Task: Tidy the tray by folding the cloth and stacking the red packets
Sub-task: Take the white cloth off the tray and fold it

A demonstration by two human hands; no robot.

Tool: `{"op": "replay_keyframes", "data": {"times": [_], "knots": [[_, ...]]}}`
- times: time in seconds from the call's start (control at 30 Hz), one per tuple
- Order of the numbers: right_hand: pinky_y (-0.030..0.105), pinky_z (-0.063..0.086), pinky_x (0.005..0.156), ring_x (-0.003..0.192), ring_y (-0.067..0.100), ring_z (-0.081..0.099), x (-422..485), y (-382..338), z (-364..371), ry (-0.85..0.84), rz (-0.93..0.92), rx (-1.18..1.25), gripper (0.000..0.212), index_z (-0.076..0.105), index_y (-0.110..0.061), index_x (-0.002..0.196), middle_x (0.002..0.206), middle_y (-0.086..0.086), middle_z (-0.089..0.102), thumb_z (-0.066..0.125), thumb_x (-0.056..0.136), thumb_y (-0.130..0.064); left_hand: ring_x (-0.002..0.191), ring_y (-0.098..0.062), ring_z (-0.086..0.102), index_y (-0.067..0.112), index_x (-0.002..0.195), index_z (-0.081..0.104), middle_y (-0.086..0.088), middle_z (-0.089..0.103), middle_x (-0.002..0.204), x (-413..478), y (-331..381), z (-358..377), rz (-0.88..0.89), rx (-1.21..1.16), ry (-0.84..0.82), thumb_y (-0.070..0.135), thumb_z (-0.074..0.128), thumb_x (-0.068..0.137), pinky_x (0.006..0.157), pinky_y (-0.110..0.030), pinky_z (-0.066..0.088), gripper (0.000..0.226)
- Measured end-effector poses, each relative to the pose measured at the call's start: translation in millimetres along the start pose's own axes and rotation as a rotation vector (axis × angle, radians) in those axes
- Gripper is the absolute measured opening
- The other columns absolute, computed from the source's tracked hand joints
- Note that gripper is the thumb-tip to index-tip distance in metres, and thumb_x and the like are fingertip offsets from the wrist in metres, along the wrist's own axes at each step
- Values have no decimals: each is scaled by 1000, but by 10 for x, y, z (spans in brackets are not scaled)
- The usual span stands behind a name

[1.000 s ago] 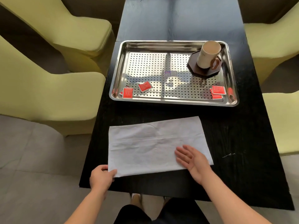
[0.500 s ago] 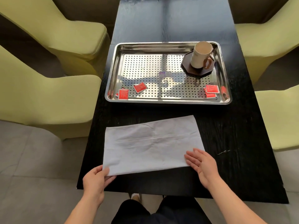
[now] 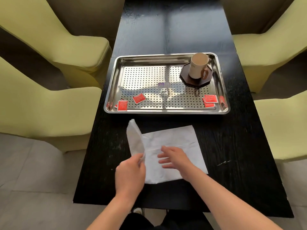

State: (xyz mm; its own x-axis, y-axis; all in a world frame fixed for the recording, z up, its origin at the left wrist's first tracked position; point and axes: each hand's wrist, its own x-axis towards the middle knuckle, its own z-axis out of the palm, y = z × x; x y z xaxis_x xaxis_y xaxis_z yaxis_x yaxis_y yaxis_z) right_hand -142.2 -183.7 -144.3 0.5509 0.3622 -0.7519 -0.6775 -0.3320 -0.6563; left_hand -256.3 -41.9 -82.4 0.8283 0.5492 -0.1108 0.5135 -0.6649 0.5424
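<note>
Cloth, pinched by left hand; label on tray unreadable.

Your left hand is motion-blurred. Its fingertips sit behind the raised cloth flap, so you can't read the grip itself. Fingers of your right hand smear too, and it covers the cloth's middle. Both forearms run off the bottom edge. The left packet hides part of another; the right packet covers most of 1 under it. Print on packets, sticker and cup: too small to read. Far end of the table is cropped.
</note>
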Motion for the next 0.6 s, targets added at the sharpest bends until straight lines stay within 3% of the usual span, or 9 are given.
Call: {"op": "replay_keyframes", "data": {"times": [0.1,0.13,0.2,0.27,0.37,0.47,0.6], "knots": [[28,56,58,78,18,69,192,-412,227,-14,-28,-79,53,66,-14,90,85,0,70,62,83,-66,73,-21,71,25,105,72,2,75,82,-24,242,225,156,154,-81,19,58,92,64,-34,55,20],[28,52,57,74,16,63,261,-504,250,40,-72,-155,48,61,-15,80,77,-1,63,65,81,-63,75,-21,70,27,107,71,2,75,84,-43,298,292,188,189,-120,20,56,92,64,-33,53,23],[36,49,64,78,22,62,388,-613,217,168,-150,-350,25,57,-16,74,77,3,61,68,82,-37,73,-21,69,28,101,70,4,74,82,-85,395,369,233,234,-167,18,56,90,60,-33,49,20],[38,50,68,84,30,65,461,-672,125,257,-166,-511,8,60,-11,77,83,8,66,58,81,-18,58,-19,67,26,86,72,5,70,68,-118,470,389,292,270,-195,13,70,79,48,-31,46,15],[37,49,69,82,26,63,501,-705,-45,277,-224,-543,11,61,-11,78,81,4,65,58,86,-18,45,-16,60,22,70,68,6,62,54,-167,550,451,341,248,-191,7,82,65,38,-27,45,21],[43,52,81,89,25,63,515,-697,-234,295,-255,-525,13,62,-10,95,94,5,67,61,90,-22,49,-16,60,20,71,67,6,62,57,-203,622,558,306,131,-183,10,79,71,42,-32,49,16],[43,52,82,90,23,63,521,-648,-540,338,-248,-511,13,60,-11,98,95,3,65,61,91,-22,60,-13,62,20,81,71,6,67,70,-217,770,698,313,24,-234,12,75,77,52,-30,54,9]]}}
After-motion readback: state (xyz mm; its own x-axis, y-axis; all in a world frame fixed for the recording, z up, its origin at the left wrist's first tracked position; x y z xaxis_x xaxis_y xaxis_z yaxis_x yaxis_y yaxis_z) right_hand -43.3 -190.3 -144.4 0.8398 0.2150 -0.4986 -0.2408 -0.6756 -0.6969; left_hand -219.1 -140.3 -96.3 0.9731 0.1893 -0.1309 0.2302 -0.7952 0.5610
